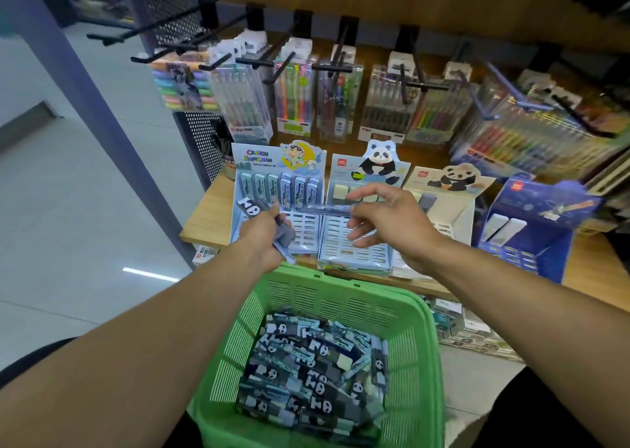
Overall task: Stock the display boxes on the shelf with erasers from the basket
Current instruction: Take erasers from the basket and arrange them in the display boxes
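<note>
Left hand [262,233] is clenching a small bunch of erasers [272,226], too bundled to count, above the green basket [419,338]. Right hand [385,216] is pinching one blurred eraser [329,209] over the shelf [201,219]. Four display boxes are sitting side by side; the leftmost box [272,188] is showing six erasers upright. A heap is lying in the basket.

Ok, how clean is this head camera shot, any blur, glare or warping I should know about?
Head view: strong wide-angle warping bends the grey post and the shelf edge; the right hand and the eraser by its fingers are motion-smeared; the left hand gripping erasers is sharper; a light streak glares on the floor; the basket is evenly lit.
</note>
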